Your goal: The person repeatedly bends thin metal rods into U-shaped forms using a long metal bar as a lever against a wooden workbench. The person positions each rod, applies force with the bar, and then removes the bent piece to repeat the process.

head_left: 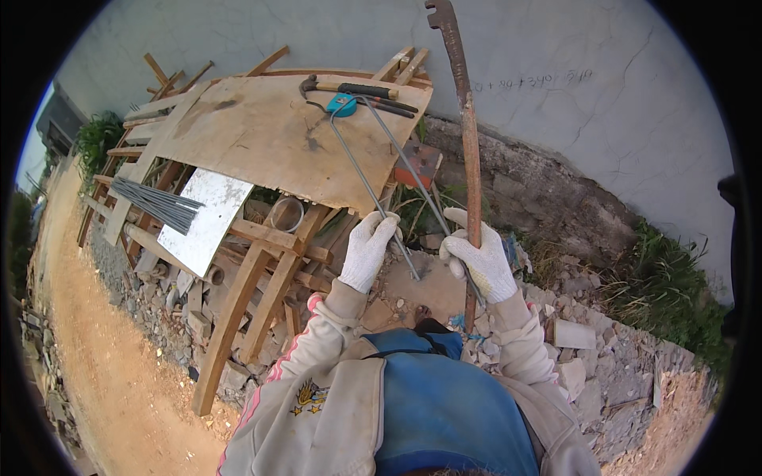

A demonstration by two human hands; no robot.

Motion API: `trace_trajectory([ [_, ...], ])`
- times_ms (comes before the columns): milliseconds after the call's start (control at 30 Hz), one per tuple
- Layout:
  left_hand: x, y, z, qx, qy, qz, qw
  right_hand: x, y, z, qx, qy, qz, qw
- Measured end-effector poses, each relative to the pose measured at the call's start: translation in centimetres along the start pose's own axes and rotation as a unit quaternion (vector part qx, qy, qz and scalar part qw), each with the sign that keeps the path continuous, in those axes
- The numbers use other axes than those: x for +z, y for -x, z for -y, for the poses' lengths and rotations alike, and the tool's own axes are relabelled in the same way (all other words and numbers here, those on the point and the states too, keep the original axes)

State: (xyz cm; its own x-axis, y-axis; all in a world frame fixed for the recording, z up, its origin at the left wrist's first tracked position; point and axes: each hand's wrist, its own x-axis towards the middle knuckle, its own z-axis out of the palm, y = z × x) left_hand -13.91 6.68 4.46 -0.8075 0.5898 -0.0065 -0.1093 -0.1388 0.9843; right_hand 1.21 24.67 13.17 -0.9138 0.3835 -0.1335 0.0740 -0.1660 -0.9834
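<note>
A thin steel rod, bent into a narrow V with its bend pointing away from me, stretches over the wooden bench. My left hand, in a white knitted glove, is closed around its left leg near the loose end. Also gloved, my right hand grips a long rusty steel bending bar that stands nearly upright with a notched hook at its top. The rod's right leg passes by the right palm; whether those fingers hold it too I cannot tell. Between the hands the legs stay apart.
On the plywood benchtop lie a claw hammer and a teal tape measure. A bundle of steel rods rests across a white sheet at left. Right of the bench are a red block, rubble and a grey wall.
</note>
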Motion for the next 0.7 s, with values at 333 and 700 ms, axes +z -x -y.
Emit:
trace_trajectory([
  [333,5.1,-2.4,-5.0,0.012,0.210,-0.215,0.954,-2.7,-8.7,4.7,-0.004,-0.189,0.194,0.963],
  [700,6.6,-5.4,-9.1,0.221,-0.041,-0.241,0.944,-2.7,-15.5,10.5,-0.118,-0.199,0.277,0.932],
])
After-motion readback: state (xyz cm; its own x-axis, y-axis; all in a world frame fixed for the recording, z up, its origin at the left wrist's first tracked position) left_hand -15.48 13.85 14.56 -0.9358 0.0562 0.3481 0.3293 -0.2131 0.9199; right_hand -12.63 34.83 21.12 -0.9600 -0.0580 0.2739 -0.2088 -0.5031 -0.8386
